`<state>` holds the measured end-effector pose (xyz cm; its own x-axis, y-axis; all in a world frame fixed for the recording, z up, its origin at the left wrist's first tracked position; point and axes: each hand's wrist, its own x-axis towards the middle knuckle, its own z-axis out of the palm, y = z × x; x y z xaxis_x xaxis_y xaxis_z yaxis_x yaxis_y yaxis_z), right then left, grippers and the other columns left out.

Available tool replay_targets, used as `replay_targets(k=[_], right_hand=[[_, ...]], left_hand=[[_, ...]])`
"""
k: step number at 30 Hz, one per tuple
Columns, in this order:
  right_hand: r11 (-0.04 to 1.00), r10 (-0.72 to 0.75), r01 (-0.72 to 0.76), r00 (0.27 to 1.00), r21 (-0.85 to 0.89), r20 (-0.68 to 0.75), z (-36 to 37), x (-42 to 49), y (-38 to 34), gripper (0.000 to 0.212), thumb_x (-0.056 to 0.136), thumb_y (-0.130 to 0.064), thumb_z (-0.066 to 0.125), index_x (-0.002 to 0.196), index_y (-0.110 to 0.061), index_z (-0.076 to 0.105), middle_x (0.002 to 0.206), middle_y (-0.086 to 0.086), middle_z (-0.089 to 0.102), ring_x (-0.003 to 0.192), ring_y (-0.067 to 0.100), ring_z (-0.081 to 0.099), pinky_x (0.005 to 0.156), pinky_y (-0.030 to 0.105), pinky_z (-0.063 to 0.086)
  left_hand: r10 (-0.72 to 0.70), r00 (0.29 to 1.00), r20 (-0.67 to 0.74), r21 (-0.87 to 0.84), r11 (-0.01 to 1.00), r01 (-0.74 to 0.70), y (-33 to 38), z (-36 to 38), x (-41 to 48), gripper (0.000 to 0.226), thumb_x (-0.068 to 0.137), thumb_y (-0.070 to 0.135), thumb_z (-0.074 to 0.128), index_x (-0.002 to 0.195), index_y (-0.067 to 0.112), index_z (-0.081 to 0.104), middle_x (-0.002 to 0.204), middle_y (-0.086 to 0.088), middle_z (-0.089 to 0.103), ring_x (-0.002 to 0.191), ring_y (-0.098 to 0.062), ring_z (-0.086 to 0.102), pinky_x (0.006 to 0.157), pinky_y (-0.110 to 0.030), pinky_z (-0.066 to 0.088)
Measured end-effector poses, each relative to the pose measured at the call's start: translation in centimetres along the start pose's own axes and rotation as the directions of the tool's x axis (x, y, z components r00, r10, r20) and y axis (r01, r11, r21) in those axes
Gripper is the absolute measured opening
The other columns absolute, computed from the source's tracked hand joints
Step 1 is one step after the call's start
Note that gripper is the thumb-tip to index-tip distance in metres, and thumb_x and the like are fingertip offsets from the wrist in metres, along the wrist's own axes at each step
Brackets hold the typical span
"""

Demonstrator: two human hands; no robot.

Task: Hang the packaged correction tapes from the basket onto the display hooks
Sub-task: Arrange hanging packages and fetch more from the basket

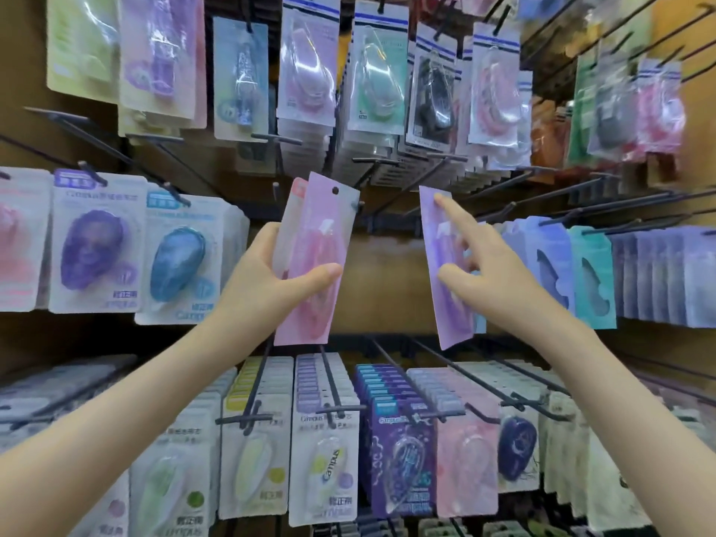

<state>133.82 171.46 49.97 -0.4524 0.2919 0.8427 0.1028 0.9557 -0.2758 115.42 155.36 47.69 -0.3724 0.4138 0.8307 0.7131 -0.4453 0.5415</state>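
Both forearms reached up from the bottom corners toward the middle of the display. The left hand (271,281) was closed around a small stack of packs, thumb lying across the front of a pink pack (317,261) and fingers wrapped behind; the edge of a second pack (288,226) showed just behind it on the left. The pink pack stood nearly upright, tilted a little to the right, its punched hole at the top and free of any hook.

The right hand (492,273) held a purple pack (445,265), thumb pressed on its front low down, forefinger stretched up along it to the top edge, the other fingers curled behind. This pack was turned partly edge-on and leaned left at the top. Whether its top had met a hook could not be told.

Below the hands, long black hooks (329,381) ran forward over dense rows of hung packs (325,459), white, purple and pink. Left of the left hand hung white packs with a purple and a blue tape (176,261). Right of the right hand hung blue, teal and lilac packs (592,281). Beyond the hands, between the two held packs, bare hook tips (358,205) stuck out from a brown back panel (379,281). Above them hung another blurred row of clear-fronted packs (377,71).
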Motion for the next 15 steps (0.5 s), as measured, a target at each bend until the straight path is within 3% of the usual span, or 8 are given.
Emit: replay_targets(k=[2, 5, 8, 12, 15], right_hand=[[1.000, -0.011, 0.011, 1.000, -0.006, -0.015, 0.1, 0.0, -0.1, 0.074, 0.085, -0.021, 0.049, 0.142, -0.058, 0.019, 0.095, -0.001, 0.040, 0.069, 0.017, 0.047, 0.060, 0.021, 0.037], [1.000, 0.003, -0.003, 1.000, 0.017, -0.015, -0.1, 0.0, -0.7, 0.073, 0.086, -0.021, 0.047, 0.141, -0.059, 0.019, 0.096, 0.001, 0.041, 0.067, 0.016, 0.044, 0.059, 0.022, 0.036], [1.000, 0.017, -0.017, 1.000, -0.012, 0.010, -0.2, 0.2, -1.3, 0.072, 0.088, -0.024, 0.046, 0.142, -0.059, 0.015, 0.095, -0.004, 0.041, 0.068, 0.015, 0.047, 0.059, 0.023, 0.036], [0.974, 0.014, -0.015, 1.000, -0.226, -0.003, 0.1, 0.3, -1.8, 0.076, 0.090, -0.029, 0.046, 0.144, -0.058, 0.002, 0.098, -0.001, 0.040, 0.077, 0.021, 0.050, 0.067, 0.033, 0.047], [0.911, 0.015, -0.020, 1.000, -0.411, -0.017, 0.9, 0.0, -2.0, 0.072, 0.093, -0.030, 0.043, 0.148, -0.050, 0.001, 0.103, 0.002, 0.034, 0.069, 0.020, 0.045, 0.060, 0.035, 0.044]], left_hand=[[-0.024, 1.000, 0.005, 0.015, 1.000, 0.024, -0.2, -0.3, -0.2, 0.055, 0.069, 0.039, 0.075, 0.117, 0.025, 0.051, 0.107, 0.004, 0.063, 0.098, -0.013, 0.064, 0.080, -0.034, 0.055], [-0.120, 0.990, 0.078, -0.089, 0.988, 0.126, -0.3, -0.9, 0.0, 0.072, 0.058, 0.047, 0.087, 0.118, 0.025, 0.052, 0.111, 0.001, 0.067, 0.099, -0.017, 0.067, 0.079, -0.038, 0.056], [-0.144, 0.981, 0.133, -0.203, 0.964, 0.169, 0.2, -1.5, 0.6, 0.081, 0.052, 0.051, 0.079, 0.122, 0.019, 0.055, 0.109, -0.004, 0.070, 0.095, -0.022, 0.069, 0.077, -0.038, 0.054], [-0.109, 0.979, 0.171, -0.192, 0.971, 0.141, 0.6, -1.2, 0.6, 0.067, 0.059, 0.047, 0.079, 0.118, 0.023, 0.059, 0.102, 0.001, 0.071, 0.091, -0.018, 0.070, 0.074, -0.034, 0.054], [-0.123, 0.977, 0.172, -0.220, 0.962, 0.160, 0.6, -0.9, 0.4, 0.057, 0.070, 0.038, 0.080, 0.120, 0.024, 0.058, 0.102, 0.002, 0.072, 0.093, -0.017, 0.070, 0.075, -0.034, 0.054]])
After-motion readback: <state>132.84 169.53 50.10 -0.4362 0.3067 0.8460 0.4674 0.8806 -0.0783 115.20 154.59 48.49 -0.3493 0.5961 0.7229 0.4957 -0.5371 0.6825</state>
